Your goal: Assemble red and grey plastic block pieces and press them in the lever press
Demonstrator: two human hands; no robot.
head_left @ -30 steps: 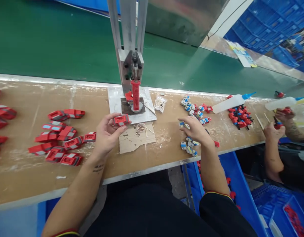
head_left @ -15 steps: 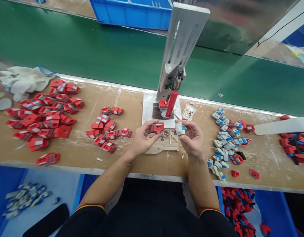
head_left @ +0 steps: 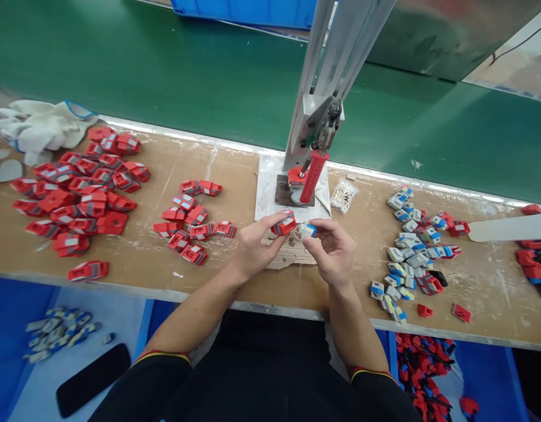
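Between the thumb and fingers of my left hand [head_left: 258,245] is a red plastic part [head_left: 284,223] with grey stripes. My right hand [head_left: 334,249] pinches a small white-and-blue plastic part [head_left: 306,230]. The two parts are close together but apart, above a piece of cardboard [head_left: 292,258]. Just beyond them stands a toggle clamp press with a red handle [head_left: 314,176]. A red part [head_left: 295,176] sits under it on a dark base plate.
Red parts lie in a large pile [head_left: 77,205] and a smaller group [head_left: 193,217] to the left. White-and-blue parts [head_left: 406,252] spread at the right. A bag of cotton swabs [head_left: 344,196] lies beside the press. Blue bins [head_left: 490,375] flank my body below the table edge.
My left hand has tilted the red part so that another side shows. My right hand has turned the white-and-blue part and brought it nearer the red one. The camera view has shifted slightly.
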